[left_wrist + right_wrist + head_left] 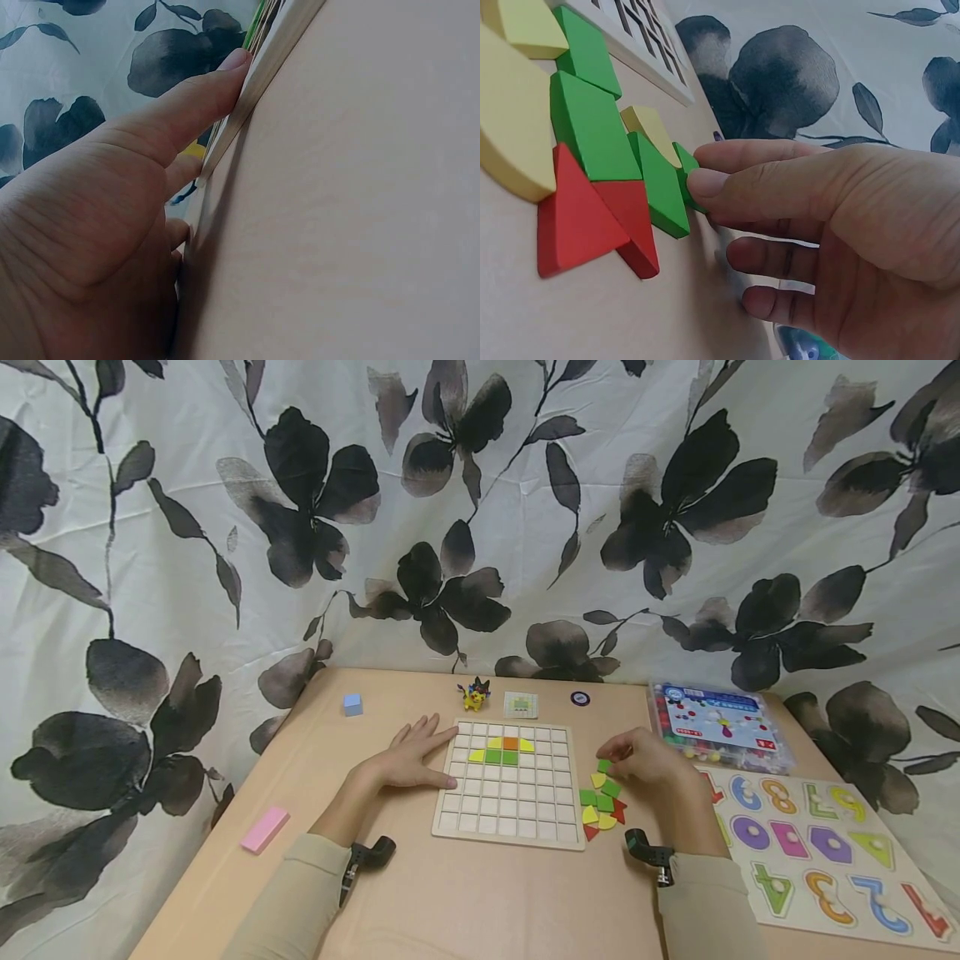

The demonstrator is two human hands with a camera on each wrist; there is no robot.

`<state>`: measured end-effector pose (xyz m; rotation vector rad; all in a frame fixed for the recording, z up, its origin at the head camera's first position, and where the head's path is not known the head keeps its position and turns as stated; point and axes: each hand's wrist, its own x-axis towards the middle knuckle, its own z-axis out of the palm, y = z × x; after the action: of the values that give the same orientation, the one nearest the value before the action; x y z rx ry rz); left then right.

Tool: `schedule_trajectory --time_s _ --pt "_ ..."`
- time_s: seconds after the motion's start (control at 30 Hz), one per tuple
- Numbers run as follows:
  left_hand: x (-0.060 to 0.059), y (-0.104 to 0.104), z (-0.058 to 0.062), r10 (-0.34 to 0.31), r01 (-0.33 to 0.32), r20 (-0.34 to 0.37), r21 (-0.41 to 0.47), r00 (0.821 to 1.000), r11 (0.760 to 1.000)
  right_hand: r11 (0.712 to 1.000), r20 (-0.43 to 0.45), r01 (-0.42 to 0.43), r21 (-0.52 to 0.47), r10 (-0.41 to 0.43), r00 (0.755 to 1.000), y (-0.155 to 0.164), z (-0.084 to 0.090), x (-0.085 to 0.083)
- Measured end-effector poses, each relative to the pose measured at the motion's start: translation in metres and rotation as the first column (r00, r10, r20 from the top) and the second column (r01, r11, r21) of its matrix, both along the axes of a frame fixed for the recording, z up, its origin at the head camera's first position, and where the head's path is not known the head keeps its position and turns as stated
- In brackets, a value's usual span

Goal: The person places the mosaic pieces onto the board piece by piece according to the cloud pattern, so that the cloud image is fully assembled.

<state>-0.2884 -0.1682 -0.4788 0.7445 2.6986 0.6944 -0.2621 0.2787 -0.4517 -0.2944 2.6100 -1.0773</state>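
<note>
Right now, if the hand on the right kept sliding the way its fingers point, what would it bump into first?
The right hand already pinches a green piece. Going on leftward, it would probably meet the other loose pieces first, then the wooden grid board.

Looks like a home play corner or staged recording setup: floral curtain (pixel 480 510) hung right behind the beige surface (pixel 465 902), w/ kids' toys on it, e.g. number puzzle (pixel 817 852) and bead box (pixel 716 722) right of the grid board (pixel 510 781).

The number puzzle (pixel 825 852) is cut off at the head view's right edge.
</note>
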Motion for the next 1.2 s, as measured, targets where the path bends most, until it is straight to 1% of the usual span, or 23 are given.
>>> schedule_trajectory --time_s 0.07,0.13,0.23,0.37,0.43,0.6,0.67,0.83,0.97,1.1,1.2 --pt "0.0002 -0.0002 0.0002 -0.004 0.004 -0.002 0.001 1.000 1.000 1.000 0.001 0.007 -0.002 -0.007 1.000 -0.0005 -0.0003 0.0002" --pt "0.0004 -0.0004 0.0003 -0.008 0.008 -0.002 0.004 1.000 1.000 1.000 -0.009 -0.002 0.004 0.002 1.000 -0.0005 -0.0006 0.0005" --pt "0.0001 -0.0008 -0.0003 -0.012 0.012 -0.005 0.007 1.000 1.000 1.000 -0.004 0.019 0.014 -0.019 1.000 -0.0013 -0.0012 0.0006" --pt "0.0001 -0.0009 -0.0006 -0.012 0.012 -0.003 0.006 1.000 1.000 1.000 -0.015 0.018 0.024 -0.018 1.000 -0.0006 -0.0019 -0.0005" --pt "0.0005 -0.0008 -0.0002 -0.012 0.012 0.000 0.001 1.000 1.000 1.000 -0.024 0.015 0.016 -0.015 1.000 0.0003 -0.0023 -0.0014" --pt "0.0003 -0.0002 -0.0002 -0.010 0.010 -0.001 -0.003 1.000 1.000 0.998 -0.022 0.054 -0.017 -0.055 0.998 0.0021 -0.0027 -0.0032" --pt "0.0005 0.0000 0.0002 -0.008 0.008 0.000 -0.004 1.000 1.000 0.998 -0.023 0.057 -0.027 -0.058 0.998 0.0024 -0.0016 -0.0032" --pt "0.0004 0.0003 0.0004 -0.006 0.006 0.000 -0.004 1.000 1.000 0.999 -0.052 0.023 -0.034 -0.025 0.998 0.0031 0.0016 -0.0010" --pt "-0.0001 0.0001 0.0002 -0.008 0.008 -0.002 -0.004 1.000 1.000 0.999 -0.079 0.021 -0.030 -0.023 0.997 0.0058 0.0019 -0.0012" --pt "-0.0002 -0.0007 0.0000 -0.011 0.011 -0.002 -0.001 1.000 1.000 0.998 -0.121 0.059 -0.026 -0.061 0.991 0.0072 0.0007 -0.0024" --pt "-0.0002 -0.0011 0.0000 -0.012 0.012 0.001 0.002 1.000 1.000 0.993 -0.139 0.112 -0.029 -0.115 0.984 0.0057 0.0009 -0.0006"
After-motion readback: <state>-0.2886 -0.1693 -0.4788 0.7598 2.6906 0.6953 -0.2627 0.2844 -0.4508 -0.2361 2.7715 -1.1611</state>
